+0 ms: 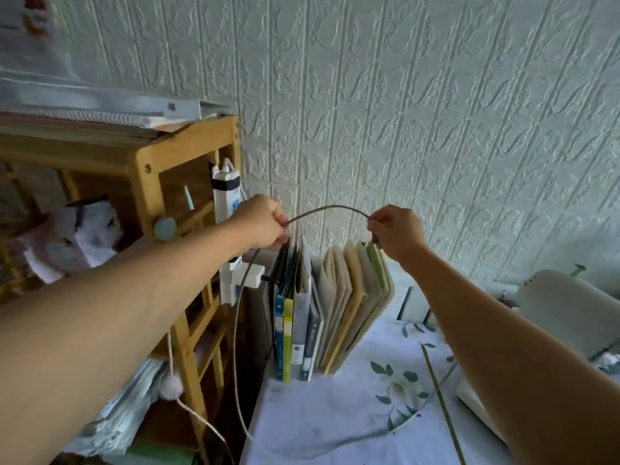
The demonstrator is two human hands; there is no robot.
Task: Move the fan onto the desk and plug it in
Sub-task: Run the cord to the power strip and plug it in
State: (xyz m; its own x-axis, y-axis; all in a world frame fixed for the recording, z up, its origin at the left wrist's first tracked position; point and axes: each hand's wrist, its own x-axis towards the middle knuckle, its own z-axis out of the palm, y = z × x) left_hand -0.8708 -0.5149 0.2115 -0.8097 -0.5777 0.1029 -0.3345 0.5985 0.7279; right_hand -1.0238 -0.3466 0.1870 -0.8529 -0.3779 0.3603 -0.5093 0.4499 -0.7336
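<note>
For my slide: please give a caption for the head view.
Both hands, left hand and right hand, hold a cable above upright books.

Floral white tablecloth (335,427), grey cable (330,208)

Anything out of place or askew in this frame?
Mildly. The books on the desk lean and fan open instead of standing straight. The cable arches between the left hand and right hand. Nothing looks spilled or broken.

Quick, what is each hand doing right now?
Left hand: fingers curled, pinching one end of the cable.
Right hand: fingers curled, pinching the cable's other end above the books.
</note>
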